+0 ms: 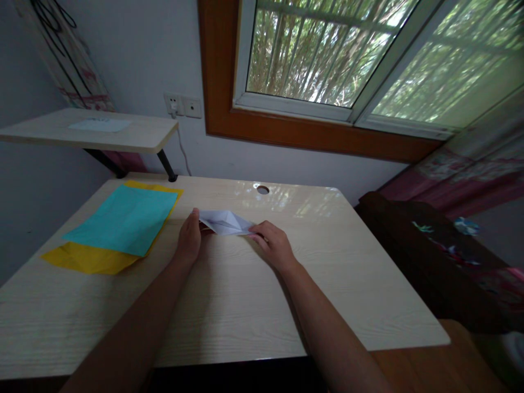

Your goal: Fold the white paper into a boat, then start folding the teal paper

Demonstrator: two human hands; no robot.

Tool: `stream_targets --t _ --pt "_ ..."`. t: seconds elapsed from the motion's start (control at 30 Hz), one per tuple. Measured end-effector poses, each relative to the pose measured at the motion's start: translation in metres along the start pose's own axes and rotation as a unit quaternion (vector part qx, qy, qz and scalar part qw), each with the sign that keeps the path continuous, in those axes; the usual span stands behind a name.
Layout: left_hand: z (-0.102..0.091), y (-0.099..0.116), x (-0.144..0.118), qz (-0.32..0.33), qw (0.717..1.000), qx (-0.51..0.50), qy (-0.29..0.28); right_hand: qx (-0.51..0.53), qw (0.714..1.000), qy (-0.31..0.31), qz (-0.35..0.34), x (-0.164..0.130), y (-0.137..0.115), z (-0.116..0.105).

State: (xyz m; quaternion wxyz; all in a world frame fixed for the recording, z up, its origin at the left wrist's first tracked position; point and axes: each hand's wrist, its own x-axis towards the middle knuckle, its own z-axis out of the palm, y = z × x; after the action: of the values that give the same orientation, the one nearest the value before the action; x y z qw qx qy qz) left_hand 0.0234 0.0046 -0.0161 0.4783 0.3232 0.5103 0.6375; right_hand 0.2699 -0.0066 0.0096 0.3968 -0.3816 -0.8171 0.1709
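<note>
A folded white paper (pixel 226 222) lies near the middle of the pale wooden desk (pixel 335 284), held at both ends. The left hand (pixel 189 238) pinches its left tip, the right hand (pixel 274 245) its right tip, both arms stretched forward. Bare desk spreads to the right and near edges; a teal sheet (pixel 123 218) over a yellow sheet (pixel 88 258) lies left

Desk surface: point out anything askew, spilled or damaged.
Nothing spilled or damaged. The teal sheet lies skewed on the yellow sheet, edges not lined up. Both hands, left hand and right hand, hold the folded white paper.
</note>
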Motion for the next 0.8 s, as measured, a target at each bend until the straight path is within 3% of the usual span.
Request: stream_targets --t 0.13,0.27,0.47,0.6,0.8 --pt "0.001 0.004 -0.001 0.006 1.000 -0.013 -0.027 -0.029 0.999 -0.021 0.003 -0.001 0.000 -0.001" --pt "0.001 0.004 0.000 0.027 0.998 -0.028 -0.042 -0.076 0.997 0.007 0.019 -0.004 0.006 -0.007" --pt "-0.001 -0.003 0.004 0.073 0.997 0.001 -0.038 -0.177 0.982 0.042 0.045 -0.007 0.018 -0.036" --pt "-0.002 -0.004 0.003 0.083 0.995 0.027 -0.049 -0.274 0.959 0.035 0.065 -0.015 0.027 -0.060" --pt "0.001 0.000 -0.002 0.087 0.994 0.045 -0.047 -0.419 0.901 0.065 0.092 -0.043 0.041 -0.094"
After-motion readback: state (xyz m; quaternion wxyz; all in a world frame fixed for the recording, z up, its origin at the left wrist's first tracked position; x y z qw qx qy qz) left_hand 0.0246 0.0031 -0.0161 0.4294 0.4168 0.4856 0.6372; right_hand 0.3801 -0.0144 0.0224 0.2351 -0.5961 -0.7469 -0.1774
